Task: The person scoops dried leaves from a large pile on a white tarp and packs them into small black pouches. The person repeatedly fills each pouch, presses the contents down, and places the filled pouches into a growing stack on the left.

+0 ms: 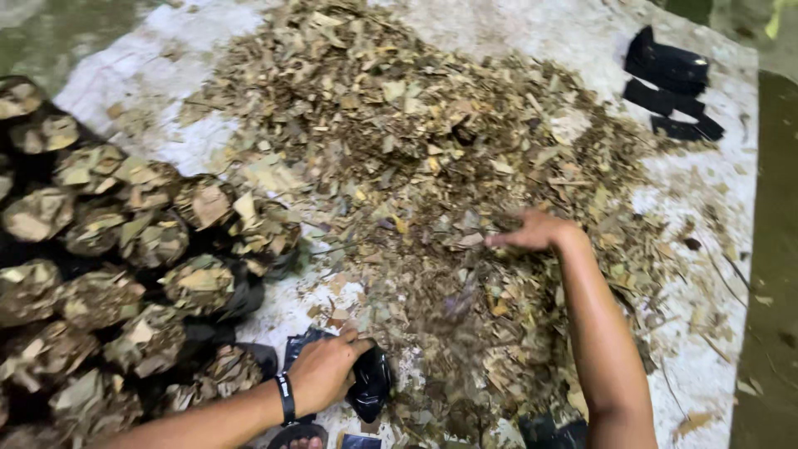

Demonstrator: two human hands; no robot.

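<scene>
My left hand (322,370) grips the rim of a small black plastic bag (371,384) at the near edge of a big heap of dry, shredded leaves (416,150). A black band sits on that wrist. My right hand (532,231) reaches into the heap, fingers curled down among the leaf bits; whether it holds any leaves I cannot tell. The heap lies on a white sheet (698,366) spread over the ground.
Several black bags stuffed with leaves (125,249) stand packed together on the left. A stack of flat, empty black bags (672,83) lies at the far right of the sheet. Bare dark ground (773,249) borders the sheet's right edge.
</scene>
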